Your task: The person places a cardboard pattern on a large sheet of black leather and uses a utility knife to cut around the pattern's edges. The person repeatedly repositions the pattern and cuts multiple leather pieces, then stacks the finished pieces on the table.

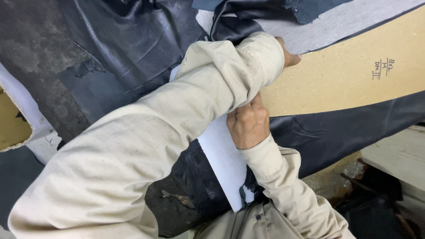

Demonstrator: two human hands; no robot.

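Note:
A long curved tan board pattern [345, 75] lies on black leather [336, 128]. My left arm crosses over from the lower left. My left hand [288, 55] rests on the pattern's upper edge, and only a thumb and fingertip show past the rolled cream sleeve. My right hand [249, 125] is curled into a fist at the pattern's lower edge, just under my left sleeve. Whatever it may hold is hidden. A white sheet [223, 161] lies under my right wrist.
More black leather hides [133, 40] are piled at the top left. A grey-white underlay [349, 20] shows above the pattern. Another tan piece with a white border [13, 126] lies at the left edge. A pale bench edge [398, 155] is at the right.

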